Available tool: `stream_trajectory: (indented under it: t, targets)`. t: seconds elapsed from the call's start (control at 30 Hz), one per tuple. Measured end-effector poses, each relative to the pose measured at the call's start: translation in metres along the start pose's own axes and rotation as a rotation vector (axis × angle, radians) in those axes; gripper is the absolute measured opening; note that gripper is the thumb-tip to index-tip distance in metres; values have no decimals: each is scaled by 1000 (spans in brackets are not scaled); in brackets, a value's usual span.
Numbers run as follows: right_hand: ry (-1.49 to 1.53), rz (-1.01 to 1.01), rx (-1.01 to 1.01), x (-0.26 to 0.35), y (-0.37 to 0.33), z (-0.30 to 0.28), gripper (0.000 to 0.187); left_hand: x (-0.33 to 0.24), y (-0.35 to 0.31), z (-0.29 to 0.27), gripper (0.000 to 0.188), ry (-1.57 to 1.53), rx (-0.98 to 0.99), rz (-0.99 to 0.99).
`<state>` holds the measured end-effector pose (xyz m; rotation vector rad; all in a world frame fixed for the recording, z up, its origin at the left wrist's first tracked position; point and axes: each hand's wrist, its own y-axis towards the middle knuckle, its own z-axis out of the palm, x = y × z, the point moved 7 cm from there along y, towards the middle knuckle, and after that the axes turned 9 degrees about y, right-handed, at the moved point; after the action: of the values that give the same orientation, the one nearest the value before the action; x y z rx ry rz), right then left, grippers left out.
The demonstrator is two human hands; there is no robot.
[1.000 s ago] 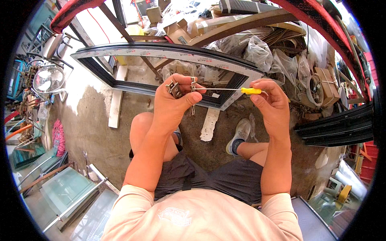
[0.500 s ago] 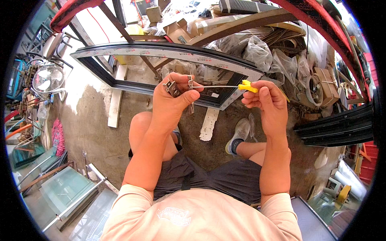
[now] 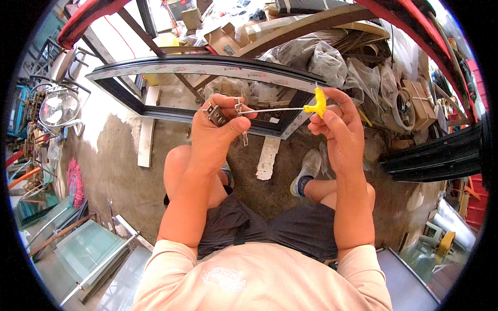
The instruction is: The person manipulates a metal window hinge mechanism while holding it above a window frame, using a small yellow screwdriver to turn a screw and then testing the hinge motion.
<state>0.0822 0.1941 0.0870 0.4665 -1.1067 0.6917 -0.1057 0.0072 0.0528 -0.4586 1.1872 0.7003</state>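
My left hand (image 3: 218, 127) is closed around a small metal fitting (image 3: 213, 115), which looks like a hinge; my fingers cover part of it. In my right hand (image 3: 342, 122) is a T-handled hex key with a yellow handle (image 3: 316, 105), pinched between thumb and fingers. Its thin shaft (image 3: 275, 110) runs left, almost level, and the tip meets the metal fitting beside my left fingers. Beyond both hands a black-edged window frame (image 3: 187, 70), partly covered with printed protective film, lies tilted.
White strips (image 3: 268, 158) lie under the window frame. Cardboard boxes (image 3: 225, 39) and plastic bags (image 3: 329, 62) are piled behind it. Black profiles (image 3: 436, 158) jut in at right. A fan (image 3: 61, 103), pink mop head (image 3: 75, 181) and glass panes (image 3: 88, 249) stand at left.
The yellow handle has turned in my right fingers, one arm now pointing up. My right hand has shifted slightly left. My left hand still holds the fitting, moved slightly left.
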Motion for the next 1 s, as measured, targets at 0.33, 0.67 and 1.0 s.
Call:
stream_trajectory:
  t: [0.33,0.67,1.0]
  targets:
    - [-146,-112,89,9,-1,4,32,4,2,-3,42,-116,42,-23]
    - [-72,-114,219,21,-10,10,35,3,0,-1,44,-118,42,-43]
    - [-64,-114,206,21,-7,14,46,3,1,-1,45,-65,53,-26]
